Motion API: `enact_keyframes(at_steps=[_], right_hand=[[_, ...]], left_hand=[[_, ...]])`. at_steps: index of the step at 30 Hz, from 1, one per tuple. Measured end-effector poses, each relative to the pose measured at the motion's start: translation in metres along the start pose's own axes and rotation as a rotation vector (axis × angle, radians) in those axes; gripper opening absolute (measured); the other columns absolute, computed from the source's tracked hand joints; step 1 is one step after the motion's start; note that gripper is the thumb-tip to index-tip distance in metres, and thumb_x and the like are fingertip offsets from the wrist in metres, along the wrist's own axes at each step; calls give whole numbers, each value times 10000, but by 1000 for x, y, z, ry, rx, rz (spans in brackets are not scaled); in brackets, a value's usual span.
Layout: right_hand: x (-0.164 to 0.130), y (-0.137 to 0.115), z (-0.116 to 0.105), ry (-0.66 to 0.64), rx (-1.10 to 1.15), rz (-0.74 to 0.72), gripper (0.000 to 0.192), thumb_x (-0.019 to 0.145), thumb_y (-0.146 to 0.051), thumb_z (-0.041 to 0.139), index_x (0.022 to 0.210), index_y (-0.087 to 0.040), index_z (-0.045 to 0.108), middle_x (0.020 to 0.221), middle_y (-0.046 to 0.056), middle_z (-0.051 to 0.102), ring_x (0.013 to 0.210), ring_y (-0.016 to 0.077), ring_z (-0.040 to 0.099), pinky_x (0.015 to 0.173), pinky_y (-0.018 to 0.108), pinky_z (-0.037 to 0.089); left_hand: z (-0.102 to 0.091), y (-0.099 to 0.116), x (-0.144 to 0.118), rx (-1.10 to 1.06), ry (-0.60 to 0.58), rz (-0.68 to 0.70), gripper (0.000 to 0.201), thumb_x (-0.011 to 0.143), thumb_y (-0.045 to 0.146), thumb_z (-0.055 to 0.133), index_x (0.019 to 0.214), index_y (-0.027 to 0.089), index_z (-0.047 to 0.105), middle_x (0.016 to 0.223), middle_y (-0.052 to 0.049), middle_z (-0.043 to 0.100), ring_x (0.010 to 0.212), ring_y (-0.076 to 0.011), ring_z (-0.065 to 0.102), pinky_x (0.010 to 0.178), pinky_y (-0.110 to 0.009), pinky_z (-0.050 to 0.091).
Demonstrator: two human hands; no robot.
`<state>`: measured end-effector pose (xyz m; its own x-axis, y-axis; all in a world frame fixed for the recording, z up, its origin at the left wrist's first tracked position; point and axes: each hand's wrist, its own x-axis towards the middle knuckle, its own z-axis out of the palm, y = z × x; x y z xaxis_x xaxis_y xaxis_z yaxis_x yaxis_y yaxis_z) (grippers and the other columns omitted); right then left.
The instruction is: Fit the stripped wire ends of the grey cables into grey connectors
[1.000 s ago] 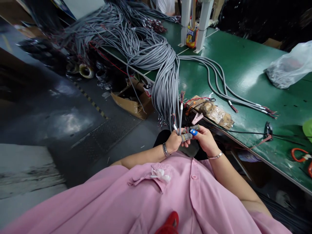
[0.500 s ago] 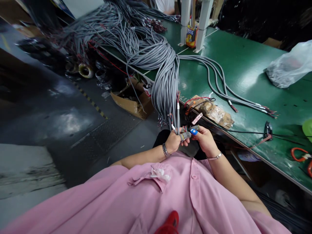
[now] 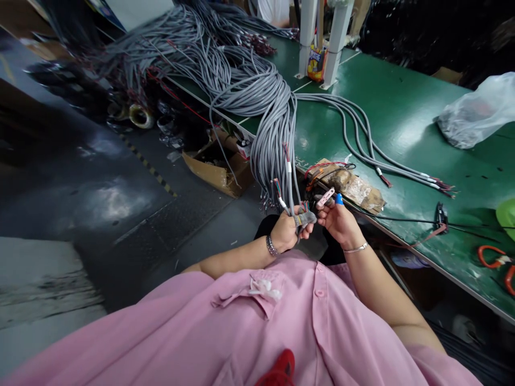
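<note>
My left hand (image 3: 290,228), with grey finger cots, grips the ends of a few grey cables (image 3: 286,182) that hang from a big grey bundle (image 3: 265,115) draped over the edge of the green bench (image 3: 406,112). Coloured inner wires stick out of the held ends. My right hand (image 3: 338,219), a blue cot on one fingertip, holds a small pink strip (image 3: 325,197) just right of the cable ends. Both hands are close together in front of my pink shirt.
Several loose grey cables (image 3: 362,145) lie across the bench. A taped brown packet (image 3: 350,185) sits at its edge. A clear plastic bag (image 3: 475,112) is far right, red-handled cutters (image 3: 497,260) near right. A cardboard box (image 3: 219,166) stands on the floor.
My right hand has lifted away from the left, now raising the pink strip. The held cable ends have tilted left and lower.
</note>
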<state>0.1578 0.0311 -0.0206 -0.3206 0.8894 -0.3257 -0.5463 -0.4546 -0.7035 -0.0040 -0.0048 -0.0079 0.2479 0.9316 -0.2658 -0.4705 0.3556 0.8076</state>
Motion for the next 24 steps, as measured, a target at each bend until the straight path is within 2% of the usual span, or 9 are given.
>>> enact_keyframes(at_steps=[3,6,8,11,14,17,20,24], right_hand=[[4,-1,6,10,-108,-108,342,761,-527,679,781,-187,645,700,-4,610,510,70,446,475,197,417],[6,6,9,188,-261,-352,340,789,-511,659,734,-175,649,561,-29,528,458,59,370,430,188,329],[8,10,9,270,-324,-442,396,818,-556,596,723,-175,650,554,-22,527,461,66,376,428,198,314],[12,11,9,226,-240,-372,456,824,-617,536,718,-183,630,607,-9,551,498,81,426,455,214,352],[17,7,12,145,-59,-251,419,780,-606,606,712,-192,603,638,-19,549,528,88,450,481,220,384],[21,5,15,147,55,-246,368,755,-540,679,687,-191,585,617,-34,526,518,80,431,489,215,389],[22,6,16,160,91,-258,345,751,-513,697,693,-190,591,613,-36,532,510,78,430,493,215,395],[18,7,12,143,88,-182,411,752,-609,637,734,-200,602,678,-12,607,535,97,489,510,232,429]], left_hand=[[3,4,6,-41,-26,-39,289,661,375,726,720,150,555,503,1,592,342,-81,461,332,-191,302],[4,6,12,-76,-40,-81,279,642,362,730,720,149,568,500,0,586,355,-77,457,328,-183,294],[3,6,15,-85,-52,-100,268,637,351,732,718,150,575,505,-1,586,370,-78,466,330,-178,290],[3,3,17,-78,-74,-109,250,641,340,726,715,149,583,499,-1,578,373,-80,466,334,-180,291],[3,0,18,-76,-78,-110,234,658,334,713,717,148,582,496,-5,580,367,-82,463,335,-182,300],[2,-3,20,-68,-72,-113,234,663,329,713,715,150,571,496,-7,583,356,-82,459,332,-181,304],[1,-6,21,-50,-66,-108,243,659,330,719,721,145,572,492,-7,581,338,-80,449,326,-183,301],[0,-7,18,-37,-60,-83,252,664,345,714,722,144,574,487,-8,583,328,-82,451,320,-185,291]])
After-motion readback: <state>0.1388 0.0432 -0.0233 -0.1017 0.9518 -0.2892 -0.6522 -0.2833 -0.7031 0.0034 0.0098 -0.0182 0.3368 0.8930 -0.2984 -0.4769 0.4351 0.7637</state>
